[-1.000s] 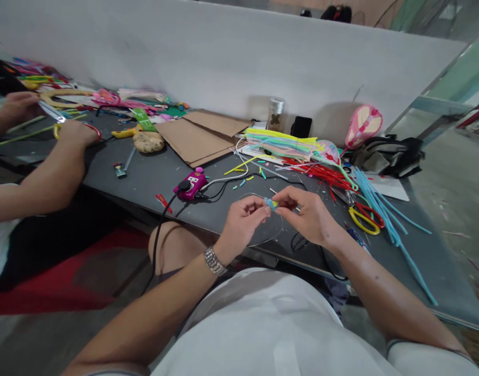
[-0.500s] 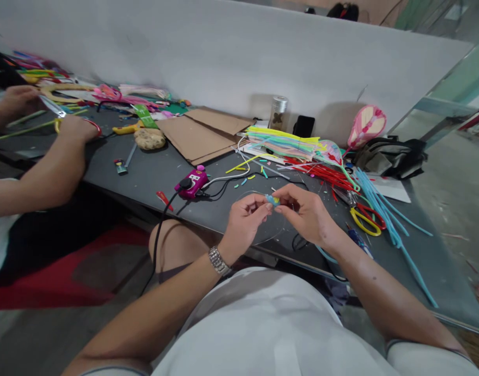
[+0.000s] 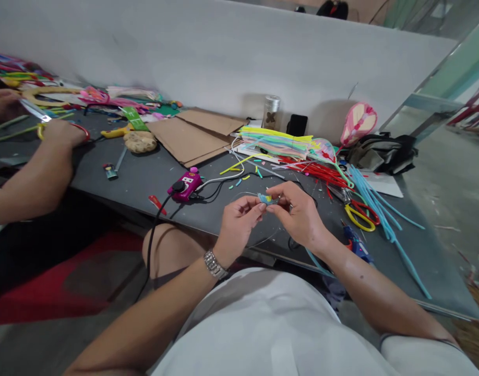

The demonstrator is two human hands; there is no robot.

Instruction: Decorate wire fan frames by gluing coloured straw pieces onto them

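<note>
A small blue and yellow piece (image 3: 265,199), apparently bent pipe cleaner, is pinched between my two hands over the table's front edge. My left hand (image 3: 239,222), below a metal watch, grips it from the left with thumb and fingertips. From the right, my right hand (image 3: 296,211) pinches the same piece. A thin clear strand loops around near my fingers; which part it joins is hidden. Short cut bits of pipe cleaner (image 3: 239,182) lie just beyond my hands. Light-blue pipe cleaners (image 3: 374,203) are spread to the right.
Yellow-and-red-handled scissors (image 3: 360,215) and a blue glue gun (image 3: 357,243) lie at right. A purple power socket (image 3: 183,185) with cables sits left of my hands. Behind are cardboard sheets (image 3: 192,137) and a pipe-cleaner bundle (image 3: 276,140). A co-worker's hand (image 3: 63,134) holds scissors at far left.
The whole view has shifted slightly, moving the table's things left in the picture. My right index finger has lifted a little, showing more of the blue and yellow piece.
</note>
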